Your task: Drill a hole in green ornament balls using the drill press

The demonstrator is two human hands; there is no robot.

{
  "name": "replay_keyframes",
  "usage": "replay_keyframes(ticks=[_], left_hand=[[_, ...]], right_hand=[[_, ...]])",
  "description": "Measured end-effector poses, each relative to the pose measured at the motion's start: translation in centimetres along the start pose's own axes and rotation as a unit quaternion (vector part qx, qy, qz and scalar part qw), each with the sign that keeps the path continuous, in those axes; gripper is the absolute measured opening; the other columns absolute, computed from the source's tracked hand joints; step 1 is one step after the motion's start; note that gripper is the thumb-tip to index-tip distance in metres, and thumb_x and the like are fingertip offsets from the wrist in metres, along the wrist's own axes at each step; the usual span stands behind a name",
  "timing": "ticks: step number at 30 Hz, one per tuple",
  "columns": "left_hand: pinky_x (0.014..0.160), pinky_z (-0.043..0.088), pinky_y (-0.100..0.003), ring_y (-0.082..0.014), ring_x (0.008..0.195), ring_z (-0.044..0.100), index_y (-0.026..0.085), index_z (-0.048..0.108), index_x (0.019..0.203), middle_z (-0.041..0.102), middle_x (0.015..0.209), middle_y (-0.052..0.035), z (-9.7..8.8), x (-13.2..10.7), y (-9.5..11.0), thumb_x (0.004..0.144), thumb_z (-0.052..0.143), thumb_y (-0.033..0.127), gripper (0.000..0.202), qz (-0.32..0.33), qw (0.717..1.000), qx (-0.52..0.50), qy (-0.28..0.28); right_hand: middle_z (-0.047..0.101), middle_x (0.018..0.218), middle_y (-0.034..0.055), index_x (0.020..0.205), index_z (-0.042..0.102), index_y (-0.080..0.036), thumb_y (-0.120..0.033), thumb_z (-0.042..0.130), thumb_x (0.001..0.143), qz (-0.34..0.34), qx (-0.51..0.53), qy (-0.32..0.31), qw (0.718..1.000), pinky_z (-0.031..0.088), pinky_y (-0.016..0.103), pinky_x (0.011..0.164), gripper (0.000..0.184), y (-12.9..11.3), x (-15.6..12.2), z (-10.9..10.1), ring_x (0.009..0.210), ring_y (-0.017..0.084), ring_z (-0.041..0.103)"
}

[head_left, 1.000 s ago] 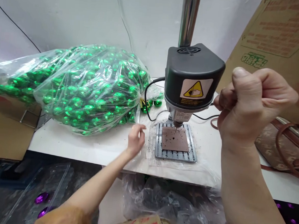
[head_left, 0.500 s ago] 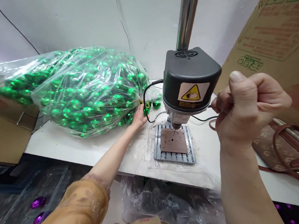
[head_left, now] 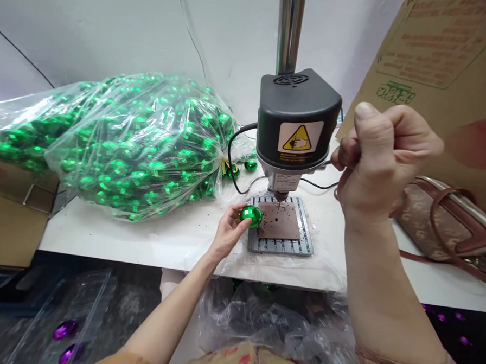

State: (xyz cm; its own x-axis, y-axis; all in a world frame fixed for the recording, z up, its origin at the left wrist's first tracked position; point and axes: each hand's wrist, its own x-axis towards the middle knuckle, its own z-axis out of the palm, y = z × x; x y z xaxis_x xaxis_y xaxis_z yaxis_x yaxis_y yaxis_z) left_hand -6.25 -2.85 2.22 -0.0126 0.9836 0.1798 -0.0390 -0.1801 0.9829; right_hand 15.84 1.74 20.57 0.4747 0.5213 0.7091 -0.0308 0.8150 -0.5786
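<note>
A drill press with a ball brought near it, seen from beside the worker. Right of centre in the frame, the black drill [head_left: 299,120] stands on the worktop [head_left: 142,244]; under its bit [head_left: 279,204] lies a brown board [head_left: 287,229] with one hole, on a slotted metal plate [head_left: 307,242]. The left hand [head_left: 230,230] pinches a shiny green ball [head_left: 251,216] between thumb and fingers, over the left edge of the plate and to the left of the bit. The right hand [head_left: 374,156], right of the drill, is curled tight, apparently around the lever [head_left: 329,162], most of which is hidden. Progress, as judged from here: this ball is in hand but not under the bit, and whether it bears a hole cannot be made out. Dark crumbs on the board suggest some drilling is done. At left, a tied clear bag [head_left: 139,144] is packed with similar balls; whether these are finished or waiting cannot be told. A loose ball [head_left: 250,165] lies by the bag's neck, and purple balls [head_left: 64,330] show at lower left.
</note>
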Motion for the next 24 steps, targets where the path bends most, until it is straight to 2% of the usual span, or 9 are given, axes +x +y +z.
replay_keyframes(ticks=[4,6,11,18,24], left_hand=[[0.091,0.054,-0.035,-0.0223,0.103,0.067,0.019,0.062,0.126,0.07,0.11,-0.0086,2.0,2.0,-0.2,0.078,0.081,0.057,0.064,-0.017,0.998,0.01,-0.064],[0.089,0.053,-0.034,-0.0214,0.099,0.067,0.019,0.06,0.123,0.07,0.105,-0.0074,2.5,2.8,-0.6,0.076,0.083,0.056,0.064,-0.016,0.997,0.024,-0.068],[0.083,0.053,-0.033,-0.0204,0.094,0.067,0.018,0.061,0.117,0.071,0.103,-0.0074,3.2,3.5,-1.4,0.077,0.083,0.049,0.055,-0.007,0.992,0.096,-0.083],[0.079,0.053,-0.033,-0.0201,0.089,0.065,0.02,0.067,0.116,0.071,0.101,-0.0052,4.0,3.7,-1.1,0.076,0.084,0.037,0.047,0.028,0.977,0.198,-0.079],[0.096,0.053,-0.041,-0.0264,0.109,0.065,0.022,0.068,0.118,0.069,0.112,-0.0072,5.7,2.7,-1.8,0.072,0.088,0.033,0.051,0.045,0.974,0.216,-0.043]], right_hand=[[0.037,0.047,-0.0086,0.058,0.037,-0.022,-0.021,0.065,0.088,-0.001,-0.001,-0.016,1.0,0.026,0.024,0.043,0.04,0.2,0.1,-0.1,0.042,0.004,0.034],[0.035,0.048,-0.0083,0.058,0.036,-0.022,-0.023,0.065,0.089,-0.001,-0.007,-0.017,1.0,0.027,0.025,0.045,0.043,0.3,0.1,-0.2,0.043,0.004,0.033],[0.032,0.052,-0.0064,0.059,0.033,-0.023,-0.041,0.068,0.089,-0.001,-0.048,-0.018,0.999,0.034,0.027,0.047,0.049,0.4,0.0,-0.3,0.047,0.006,0.034],[0.03,0.054,-0.0049,0.06,0.031,-0.023,-0.047,0.064,0.09,-0.012,-0.054,-0.03,0.998,0.037,0.028,0.049,0.051,0.5,0.0,-0.3,0.05,0.008,0.037],[0.034,0.056,-0.0042,0.061,0.036,-0.023,-0.05,0.064,0.09,0.009,-0.028,-0.033,0.999,0.045,0.028,0.055,0.048,0.7,-0.2,-0.5,0.054,0.009,0.045]])
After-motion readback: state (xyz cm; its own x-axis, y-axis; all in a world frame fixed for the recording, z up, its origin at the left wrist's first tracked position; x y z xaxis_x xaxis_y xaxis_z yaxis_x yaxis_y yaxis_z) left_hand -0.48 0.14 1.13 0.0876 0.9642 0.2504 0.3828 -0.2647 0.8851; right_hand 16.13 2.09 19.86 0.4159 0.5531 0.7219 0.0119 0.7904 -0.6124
